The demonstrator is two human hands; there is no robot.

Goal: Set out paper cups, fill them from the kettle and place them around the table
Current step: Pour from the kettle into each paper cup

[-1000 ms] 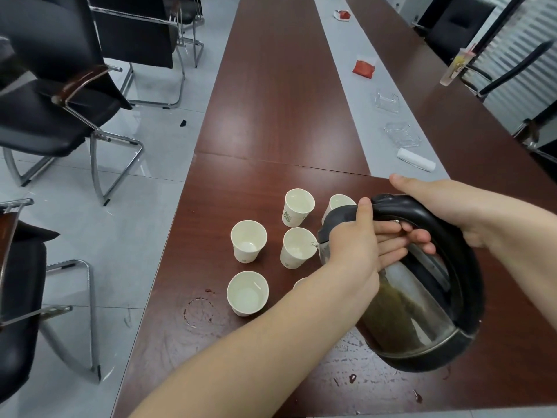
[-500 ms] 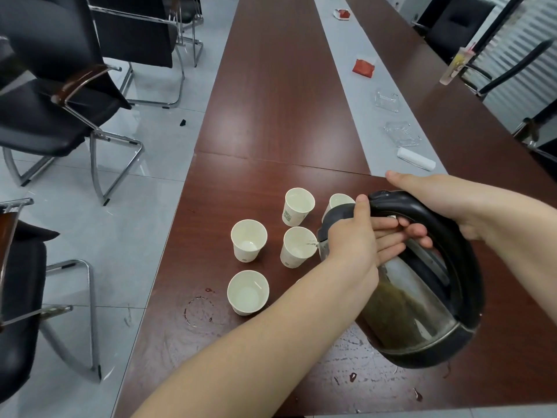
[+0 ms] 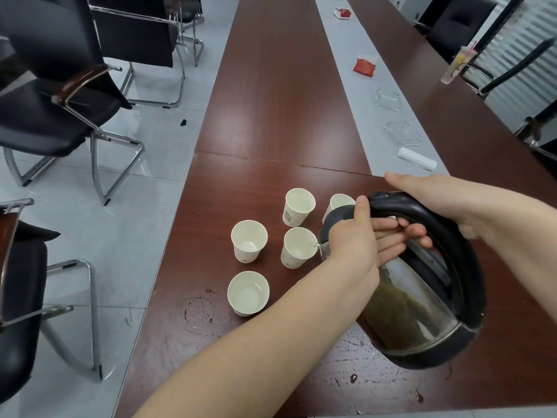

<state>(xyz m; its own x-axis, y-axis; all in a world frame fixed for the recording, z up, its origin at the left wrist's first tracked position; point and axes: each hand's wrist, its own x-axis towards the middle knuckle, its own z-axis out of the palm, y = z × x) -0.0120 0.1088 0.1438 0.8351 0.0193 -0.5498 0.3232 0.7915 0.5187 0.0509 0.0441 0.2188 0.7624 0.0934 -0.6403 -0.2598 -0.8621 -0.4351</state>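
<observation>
Brown table (image 3: 271, 101): glossy wood-grain laminate, marked near its front edge by dried drips and a ring-shaped stain.
Kettle (image 3: 422, 312): a rounded clear glass body and a black plastic base are seen; it is held tilted above the table, olive-dark liquid inside, with its spout at the rim of the middle cup (image 3: 298, 247).
Left hand (image 3: 355, 239): laid flat over the black lid (image 3: 337, 217), thumb raised, fingers stretched out.
Right hand (image 3: 437, 197): wrapped round the top of the black loop handle (image 3: 464, 267).
Paper cups: white tapered cups are stood upright left of the kettle: nearest cup (image 3: 247, 294), left cup (image 3: 249, 241), green-printed far cup (image 3: 300, 206); a fifth cup (image 3: 340, 203) is half hidden behind the lid.
Grey strip (image 3: 355, 122): matte, run along the table's middle; a white roll (image 3: 417, 158), two clear ribbed glass dishes (image 3: 402, 132) and a red packet (image 3: 364, 66) are laid on it.
Chairs (image 3: 45, 116): black padded seats on bent chrome tubing, left of the table.
</observation>
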